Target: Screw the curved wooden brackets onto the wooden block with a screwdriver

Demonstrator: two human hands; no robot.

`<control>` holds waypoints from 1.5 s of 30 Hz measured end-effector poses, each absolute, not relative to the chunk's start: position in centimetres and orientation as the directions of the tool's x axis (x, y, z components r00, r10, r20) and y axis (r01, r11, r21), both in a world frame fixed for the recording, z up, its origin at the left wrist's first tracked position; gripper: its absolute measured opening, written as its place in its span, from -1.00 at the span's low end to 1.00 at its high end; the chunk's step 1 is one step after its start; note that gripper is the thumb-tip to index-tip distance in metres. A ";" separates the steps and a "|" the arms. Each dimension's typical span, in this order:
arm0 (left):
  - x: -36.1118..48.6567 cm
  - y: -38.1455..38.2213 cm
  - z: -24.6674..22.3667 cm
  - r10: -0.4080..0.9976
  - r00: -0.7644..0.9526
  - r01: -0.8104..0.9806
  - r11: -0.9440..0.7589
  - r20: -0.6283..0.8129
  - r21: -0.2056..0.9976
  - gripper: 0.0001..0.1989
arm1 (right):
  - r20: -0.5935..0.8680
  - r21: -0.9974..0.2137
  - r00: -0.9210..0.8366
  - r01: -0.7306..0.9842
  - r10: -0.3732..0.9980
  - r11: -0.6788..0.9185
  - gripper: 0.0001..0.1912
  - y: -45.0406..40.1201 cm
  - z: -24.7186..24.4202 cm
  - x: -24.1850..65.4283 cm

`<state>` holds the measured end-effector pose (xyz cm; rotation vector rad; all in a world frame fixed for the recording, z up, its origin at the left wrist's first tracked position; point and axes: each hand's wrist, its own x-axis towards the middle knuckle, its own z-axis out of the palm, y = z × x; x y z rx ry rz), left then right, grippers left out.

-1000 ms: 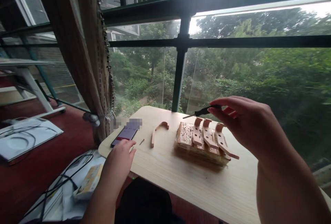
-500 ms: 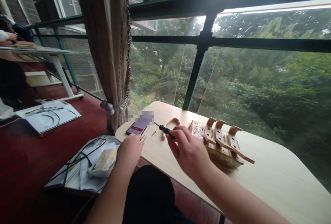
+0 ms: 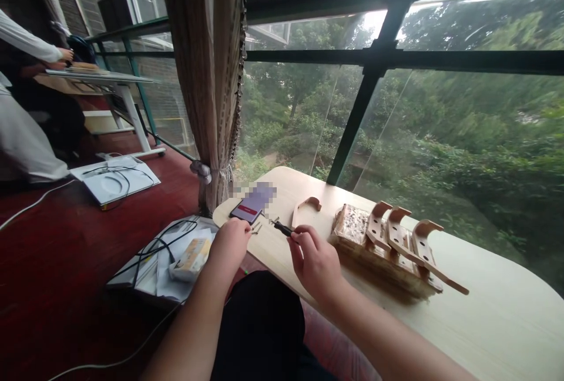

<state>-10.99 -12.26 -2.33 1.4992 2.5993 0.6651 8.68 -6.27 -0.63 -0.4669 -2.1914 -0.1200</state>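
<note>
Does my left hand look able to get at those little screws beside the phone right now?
Probably yes. The left hand rests at the table edge, just short of the small screws lying loose below the phone, with nothing between them. The screwdriver in the right hand sits off to the side.

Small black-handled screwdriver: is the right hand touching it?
Touching. The head view shows the right hand pinching the small black-handled screwdriver between its fingertips, above the pale wooden table.

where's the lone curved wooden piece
In the head view, the lone curved wooden piece lies on the table, between the phone and the wooden assembly.
</note>
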 end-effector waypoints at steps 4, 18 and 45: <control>-10.6 -12.6 -2.0 0.838 -0.530 0.814 0.459 0.131 0.357 -0.80 | 0.770 -0.066 -0.575 0.358 0.276 0.931 -0.90 -6.4 -0.9 8.5; -10.3 -10.7 -3.6 0.813 -0.462 0.852 0.295 0.356 0.432 -0.67 | 0.813 -0.059 -0.512 0.402 0.277 0.914 -0.93 -5.1 -1.9 8.4; -8.1 -10.2 0.5 0.671 -0.410 0.848 0.031 0.617 0.530 -0.76 | 0.753 -0.471 -0.399 0.229 0.523 0.852 -0.97 -6.8 5.7 10.8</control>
